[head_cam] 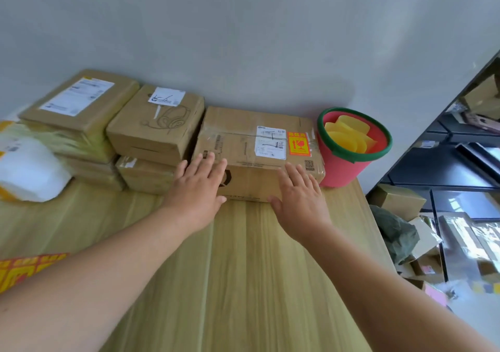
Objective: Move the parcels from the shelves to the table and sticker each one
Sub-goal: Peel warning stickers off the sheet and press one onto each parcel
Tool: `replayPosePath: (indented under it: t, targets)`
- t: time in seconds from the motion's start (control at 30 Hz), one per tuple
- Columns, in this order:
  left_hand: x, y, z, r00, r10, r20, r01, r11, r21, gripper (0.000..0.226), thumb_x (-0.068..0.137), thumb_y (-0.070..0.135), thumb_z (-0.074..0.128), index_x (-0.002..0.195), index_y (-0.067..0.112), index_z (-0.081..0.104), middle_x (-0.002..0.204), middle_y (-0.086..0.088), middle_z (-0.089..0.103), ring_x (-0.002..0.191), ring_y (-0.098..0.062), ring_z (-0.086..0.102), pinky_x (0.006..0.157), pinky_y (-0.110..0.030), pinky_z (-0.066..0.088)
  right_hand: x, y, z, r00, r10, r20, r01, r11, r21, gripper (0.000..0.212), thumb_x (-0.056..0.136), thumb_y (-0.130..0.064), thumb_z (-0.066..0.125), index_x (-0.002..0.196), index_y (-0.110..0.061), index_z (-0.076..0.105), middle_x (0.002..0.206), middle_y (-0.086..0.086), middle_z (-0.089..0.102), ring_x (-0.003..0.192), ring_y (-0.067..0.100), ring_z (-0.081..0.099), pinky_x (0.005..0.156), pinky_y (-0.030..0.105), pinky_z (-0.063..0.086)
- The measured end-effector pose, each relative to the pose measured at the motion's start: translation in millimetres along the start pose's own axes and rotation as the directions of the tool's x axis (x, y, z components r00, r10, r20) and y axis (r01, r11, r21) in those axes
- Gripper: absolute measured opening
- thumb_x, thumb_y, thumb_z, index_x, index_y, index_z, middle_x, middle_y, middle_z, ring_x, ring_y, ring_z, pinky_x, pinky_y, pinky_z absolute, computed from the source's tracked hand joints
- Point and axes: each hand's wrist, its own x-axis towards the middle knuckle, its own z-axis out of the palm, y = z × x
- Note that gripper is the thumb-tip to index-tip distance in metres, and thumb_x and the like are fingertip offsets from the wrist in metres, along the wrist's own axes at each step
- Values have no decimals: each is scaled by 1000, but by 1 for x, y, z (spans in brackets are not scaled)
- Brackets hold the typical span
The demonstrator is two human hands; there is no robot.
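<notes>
Flat hands on a stickered taped cardboard parcel (pixel 243 146) at the back of the bench (pixel 243 270)

Sits against the wall (pixel 243 40), wedged between the headphone box (pixel 159 127) and the red bucket (pixel 341 167) – likely to keep the front free for the next one. Carries an orange fragile sticker (pixel 298 143) beside its shipping label (pixel 270 143), so probably finished. Both grips spread wide, pinching nothing: left hand (pixel 198 186) flat on the near top edge, right hand (pixel 299 197) with straight fingers at the near right corner – touching or just above, hard to tell. More parcels on the shelves (pixel 443 170) to the right.
</notes>
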Motion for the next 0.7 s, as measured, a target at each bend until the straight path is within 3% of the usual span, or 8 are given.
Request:
replayPosePath:
  t: [0.4,0.7]
  targets:
    - [-124,-124,-22,985,-172,24,172,985,-18,74,96,50,38,152,22,-1,161,-4,-2,147,-23,-1,119,-41,6,-55,-131,3,992,-97,86,92,994,60,65,98,-45,42,152,-21,15,161,1,10,148,20,6,119,35,5]
    - [-106,-202,-41,988,-137,-73,131,987,-88,76,95,50,41,152,21,1,161,-7,-2,147,-28,1,118,-44,11,-11,-215,-9,999,13,36,-17,994,104,64,97,-42,45,151,-17,21,159,3,19,146,21,17,117,36,15]
